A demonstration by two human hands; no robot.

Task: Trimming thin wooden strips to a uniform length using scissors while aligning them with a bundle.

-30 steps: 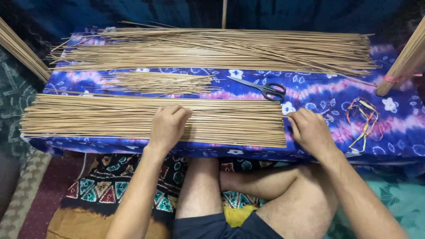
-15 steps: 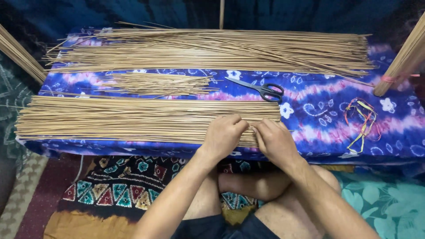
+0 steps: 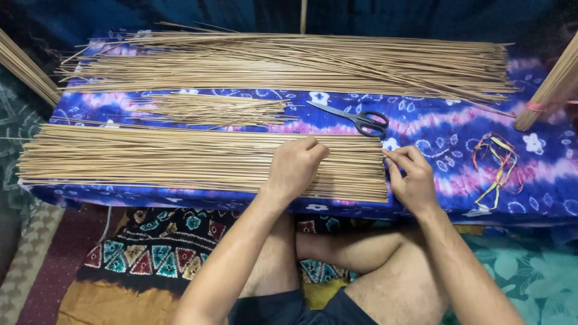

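A flat layer of thin tan sticks (image 3: 150, 159) lies along the near edge of a low table covered in blue and purple tie-dye cloth (image 3: 445, 129). My left hand (image 3: 295, 165) rests palm down on the right part of this layer, fingers curled over the sticks. My right hand (image 3: 409, 177) is at the layer's right end, fingertips touching the stick ends. A longer pile of the same sticks (image 3: 313, 63) lies along the far edge. A small loose bunch of shorter sticks (image 3: 217, 108) sits between the two.
Black-handled scissors (image 3: 355, 117) lie just beyond my hands. Coloured strings (image 3: 497, 162) lie in a tangle at the right. Stick bundles lean in at the left (image 3: 24, 66) and right (image 3: 551, 87) edges. My crossed legs sit under the table on patterned mats.
My hands came together on the near layer, then parted: the left shifted to rest on the sticks, the right moved out to their right ends.
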